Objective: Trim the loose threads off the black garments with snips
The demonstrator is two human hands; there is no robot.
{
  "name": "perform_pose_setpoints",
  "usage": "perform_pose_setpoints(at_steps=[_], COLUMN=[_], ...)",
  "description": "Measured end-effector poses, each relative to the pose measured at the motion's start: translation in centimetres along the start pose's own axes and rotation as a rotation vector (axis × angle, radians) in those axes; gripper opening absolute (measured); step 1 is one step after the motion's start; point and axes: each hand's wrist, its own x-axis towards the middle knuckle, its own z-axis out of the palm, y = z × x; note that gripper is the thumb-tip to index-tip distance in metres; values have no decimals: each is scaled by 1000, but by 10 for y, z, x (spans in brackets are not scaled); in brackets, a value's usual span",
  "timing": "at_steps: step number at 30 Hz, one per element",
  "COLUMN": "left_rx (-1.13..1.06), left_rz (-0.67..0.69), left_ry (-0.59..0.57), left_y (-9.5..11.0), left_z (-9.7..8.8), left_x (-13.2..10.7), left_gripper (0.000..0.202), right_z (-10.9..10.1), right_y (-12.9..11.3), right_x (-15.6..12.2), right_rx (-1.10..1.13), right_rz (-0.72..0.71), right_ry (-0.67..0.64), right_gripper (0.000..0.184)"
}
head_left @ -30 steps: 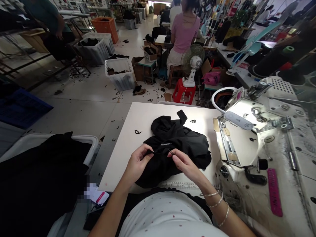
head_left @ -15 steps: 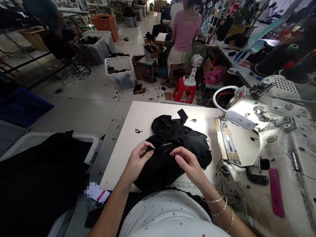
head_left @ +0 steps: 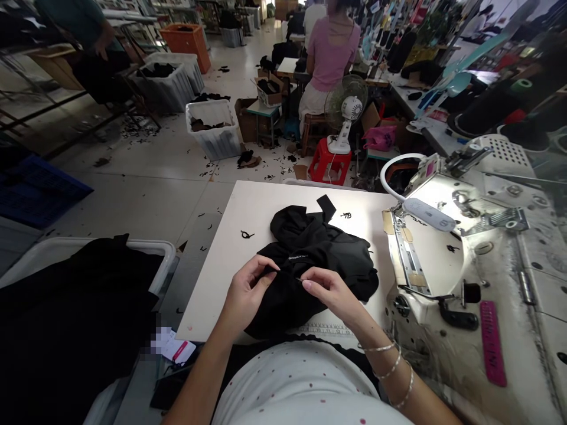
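Note:
A bunched black garment [head_left: 328, 248] with small pale lettering lies on the white tabletop [head_left: 212, 283]. My left hand [head_left: 250, 289] pinches the garment's dark cloth between thumb and forefinger, left of the lettering. Over the cloth to the right, my right hand [head_left: 330, 289] is closed in a pinch. A thin, small bit shows at its fingertips, too fine to name. Part of a ruler scale [head_left: 328, 329] shows along the table's near edge, below the garment.
To the right stands a sewing machine [head_left: 460, 260] with a lit lamp [head_left: 429, 213]. A white bin [head_left: 170, 260] of black cloth is at the left. Black scraps [head_left: 246, 234] lie on the table. Beyond are a fan [head_left: 352, 109] on a red stool [head_left: 330, 162] and a seated person [head_left: 334, 53].
My right hand has shifted slightly left and its thumb and forefinger have come together. My left hand keeps its pinch, and the cloth between the hands has moved a little.

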Motion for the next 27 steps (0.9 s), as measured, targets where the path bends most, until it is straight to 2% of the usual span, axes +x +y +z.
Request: perform_pose_setpoints(at_steps=[8,16,27], left_rx=[-32,-86,-61], left_rz=[-58,-81,-103], left_ry=[-26,-32,-65], left_y=[0,1,5], left_z=[4,4,5], left_x=[-3,-4,-6], left_gripper=[11,13,15], right_z=[2,7,5], right_y=[6,8,5], right_x=[-3,-1,-2], right_rx=[70,49,47], right_rz=[-77,-70,-96], right_ry=[7,102,145], right_gripper=[25,25,29])
